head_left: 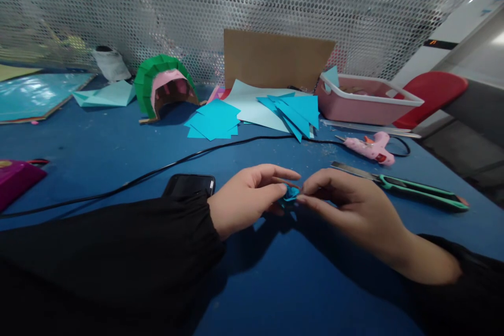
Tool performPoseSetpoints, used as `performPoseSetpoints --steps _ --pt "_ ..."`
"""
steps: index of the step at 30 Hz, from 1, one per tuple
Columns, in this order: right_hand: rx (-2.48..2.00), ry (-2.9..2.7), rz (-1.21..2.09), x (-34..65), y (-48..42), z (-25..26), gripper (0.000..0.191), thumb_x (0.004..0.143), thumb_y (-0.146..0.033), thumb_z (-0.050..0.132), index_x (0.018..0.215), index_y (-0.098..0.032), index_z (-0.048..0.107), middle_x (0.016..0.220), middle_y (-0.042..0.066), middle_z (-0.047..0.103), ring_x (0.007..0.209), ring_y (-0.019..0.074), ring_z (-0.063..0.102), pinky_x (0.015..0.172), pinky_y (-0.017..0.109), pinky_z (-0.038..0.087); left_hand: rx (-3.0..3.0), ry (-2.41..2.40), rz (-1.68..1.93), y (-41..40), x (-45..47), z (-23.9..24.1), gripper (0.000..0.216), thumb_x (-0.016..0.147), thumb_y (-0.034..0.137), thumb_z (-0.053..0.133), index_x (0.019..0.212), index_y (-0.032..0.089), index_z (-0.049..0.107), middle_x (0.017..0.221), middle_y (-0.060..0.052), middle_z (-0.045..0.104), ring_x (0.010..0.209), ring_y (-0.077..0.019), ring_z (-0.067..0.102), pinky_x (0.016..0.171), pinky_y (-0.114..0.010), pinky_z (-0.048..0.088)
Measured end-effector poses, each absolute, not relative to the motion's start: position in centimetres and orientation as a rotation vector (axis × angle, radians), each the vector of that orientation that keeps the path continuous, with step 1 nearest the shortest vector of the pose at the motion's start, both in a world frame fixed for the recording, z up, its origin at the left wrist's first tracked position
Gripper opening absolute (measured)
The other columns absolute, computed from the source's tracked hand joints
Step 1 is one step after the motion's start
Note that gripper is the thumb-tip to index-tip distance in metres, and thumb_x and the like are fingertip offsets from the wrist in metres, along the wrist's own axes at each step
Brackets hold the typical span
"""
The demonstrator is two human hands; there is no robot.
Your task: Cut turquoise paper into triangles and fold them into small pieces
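Over the blue table, both hands hold one small piece of crumpled or folded blue paper (290, 193). My left hand (254, 197) grips it from the left, thumb on top and fingers curled behind. From the right, my right hand (354, 207) pinches its edge between thumb and forefinger. Part of the paper is hidden by the fingers. Behind the hands lie blue paper squares (216, 118) and folded blue paper triangles (297, 110). A green-handled utility knife (417, 189) rests just beyond my right hand, and a black phone (189, 185) lies by my left wrist.
A pink glue gun (374, 148) sits at the right, its black cord (157, 169) running left across the table (114, 142). Further back stand a pink basket (358, 107), a cardboard sheet (275, 60) and a green paper arch (161, 76). A purple object (18, 181) is at far left.
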State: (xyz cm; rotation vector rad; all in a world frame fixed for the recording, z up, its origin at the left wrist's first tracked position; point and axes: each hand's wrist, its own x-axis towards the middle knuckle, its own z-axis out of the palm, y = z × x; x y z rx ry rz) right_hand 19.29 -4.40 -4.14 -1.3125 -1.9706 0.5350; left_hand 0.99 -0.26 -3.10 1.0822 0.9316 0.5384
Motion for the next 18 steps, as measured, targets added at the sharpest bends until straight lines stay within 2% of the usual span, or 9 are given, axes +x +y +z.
performPoseSetpoints --steps 7,12,18 --pt "-1.373 -1.819 0.560 19.22 -4.25 -4.60 0.013 0.083 -0.030 0.062 0.077 -0.019 0.060 0.071 0.002 0.065 0.061 0.0138 0.061 0.054 0.023 0.049 1.069 0.879 0.587 -0.32 0.88 -3.42 0.028 0.082 0.004 0.057 0.105 0.013 0.068 0.086 -0.004 0.069 0.071 -0.0078 0.062 0.072 -0.020 0.049" --pt "-1.317 -1.894 0.481 19.04 -4.60 -4.15 0.009 0.085 -0.024 0.059 0.078 -0.019 0.063 0.071 0.001 0.064 0.062 0.0120 0.059 0.056 0.021 0.048 1.185 0.867 0.692 -0.06 0.49 -3.91 0.029 0.079 0.010 0.065 0.108 0.015 0.067 0.101 -0.006 0.070 0.083 -0.0127 0.064 0.081 -0.028 0.050" --pt "-1.336 -1.903 0.564 18.89 -4.51 -3.73 0.015 0.085 -0.027 0.059 0.074 -0.020 0.065 0.066 0.000 0.066 0.059 0.0118 0.058 0.055 0.021 0.047 1.230 0.844 0.688 -0.01 0.35 -4.08 0.033 0.076 0.018 0.071 0.108 0.013 0.069 0.106 -0.009 0.072 0.099 -0.0201 0.066 0.090 -0.032 0.049"
